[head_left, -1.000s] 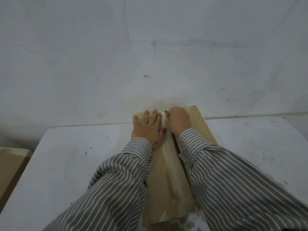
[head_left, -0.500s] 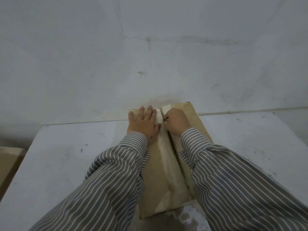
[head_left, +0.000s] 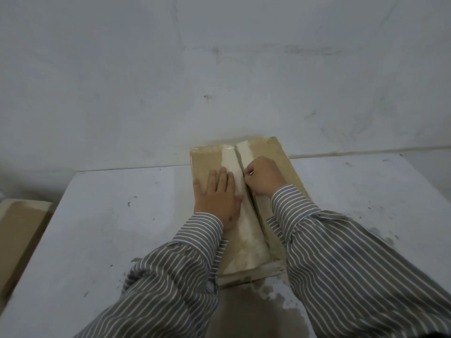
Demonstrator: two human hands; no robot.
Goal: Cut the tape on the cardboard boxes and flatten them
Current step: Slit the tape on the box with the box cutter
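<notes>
At the far left a second brown cardboard piece (head_left: 17,242) lies below the white table (head_left: 102,230), and on the table, against the wall, sits the brown cardboard box (head_left: 280,157) with its pale tape strip (head_left: 246,230). The left hand (head_left: 218,200) presses flat, fingers straight, on the left flap. The right hand (head_left: 262,178), curled round a small blade I cannot make out, has drawn back toward the person from the far edge, leaving an opened seam behind it, so the cut looks under way.
</notes>
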